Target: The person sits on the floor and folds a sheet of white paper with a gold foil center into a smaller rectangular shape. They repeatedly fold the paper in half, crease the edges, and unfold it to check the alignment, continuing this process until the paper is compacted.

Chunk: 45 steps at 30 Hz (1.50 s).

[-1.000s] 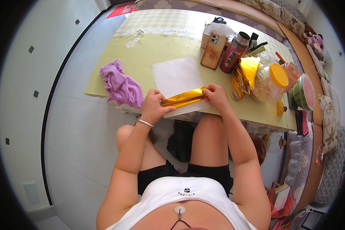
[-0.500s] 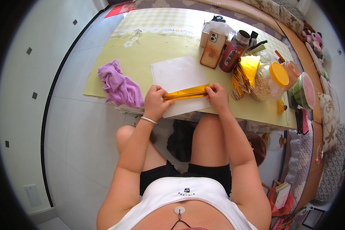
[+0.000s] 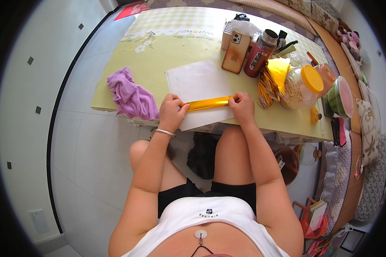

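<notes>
A strip of shiny gold foil paper [image 3: 208, 103] stretches between my two hands, folded long and narrow. My left hand [image 3: 172, 112] pinches its left end between thumb and fingers. At the other end, my right hand [image 3: 242, 107] grips it the same way. Beneath the strip lies a white sheet of paper [image 3: 197, 79], near the table's front edge. To the left of my left hand is a crumpled purple towel [image 3: 131, 95]. Folded gold foil pieces [image 3: 273, 81] stand in a bunch to the right of my right hand.
Behind the sheet, a phone [image 3: 236, 51] leans upright beside a red thermos [image 3: 260, 53]. On the right stand a yellow-lidded jar [image 3: 296, 88] and a cut watermelon [image 3: 341, 97]. The green table [image 3: 158, 62] has its near edge just above my knees.
The gold strip, which showed loose layered edges, now looks flatter and narrower. My hands still hold both ends, in nearly the same place.
</notes>
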### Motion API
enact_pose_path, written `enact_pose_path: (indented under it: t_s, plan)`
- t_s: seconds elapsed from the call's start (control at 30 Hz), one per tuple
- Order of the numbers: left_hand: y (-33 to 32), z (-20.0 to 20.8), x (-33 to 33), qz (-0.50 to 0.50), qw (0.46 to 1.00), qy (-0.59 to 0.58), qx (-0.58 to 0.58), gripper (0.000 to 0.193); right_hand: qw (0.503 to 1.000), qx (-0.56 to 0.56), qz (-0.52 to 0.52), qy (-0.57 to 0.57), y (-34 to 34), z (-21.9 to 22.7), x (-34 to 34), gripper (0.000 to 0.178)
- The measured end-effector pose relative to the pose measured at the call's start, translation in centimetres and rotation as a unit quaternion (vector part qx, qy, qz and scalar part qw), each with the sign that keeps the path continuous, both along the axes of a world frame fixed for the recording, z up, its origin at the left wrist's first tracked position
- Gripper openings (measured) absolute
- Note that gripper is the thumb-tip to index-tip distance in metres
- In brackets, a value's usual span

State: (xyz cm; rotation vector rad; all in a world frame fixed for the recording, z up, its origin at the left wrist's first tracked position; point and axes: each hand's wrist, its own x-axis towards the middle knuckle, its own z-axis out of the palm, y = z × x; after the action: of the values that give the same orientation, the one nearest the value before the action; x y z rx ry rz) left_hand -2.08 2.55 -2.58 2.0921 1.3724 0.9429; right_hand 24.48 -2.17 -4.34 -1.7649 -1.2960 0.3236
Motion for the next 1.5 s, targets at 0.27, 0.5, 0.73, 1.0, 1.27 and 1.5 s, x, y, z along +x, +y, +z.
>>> enact_pose_path:
  t_s: [0.27, 0.5, 0.73, 1.0, 1.27, 1.5]
  plan:
    - [-0.2, 0.2, 0.2, 0.016, 0.997, 0.066, 0.024, 0.019, 0.998, -0.012, -0.016, -0.060, -0.3, 0.2, -0.6, 0.016]
    - [-0.2, 0.2, 1.5, -0.148, 0.921, 0.186, 0.307, 0.041, 0.966, 0.061, -0.012, -0.253, -1.0, 0.8, -2.4, 0.026]
    - [-0.4, -0.6, 0.9, -0.174, 0.906, 0.317, 0.221, 0.047, 0.899, -0.019, 0.240, -0.366, -3.5, -1.0, -4.6, 0.064]
    - [-3.4, -1.3, -2.4, -0.086, 0.884, 0.428, 0.169, 0.059, 0.913, -0.060, 0.217, -0.340, -3.7, 0.4, 1.9, 0.063]
    - [-1.8, 2.9, 2.2, -0.121, 0.900, 0.340, 0.243, 0.021, 0.854, -0.118, 0.266, -0.431, -1.2, 4.8, 0.1, 0.029]
    - [-1.3, 2.8, 8.1, -0.142, 0.897, 0.366, 0.204, 0.010, 0.822, -0.094, 0.277, -0.488, 1.2, 2.9, -0.3, 0.012]
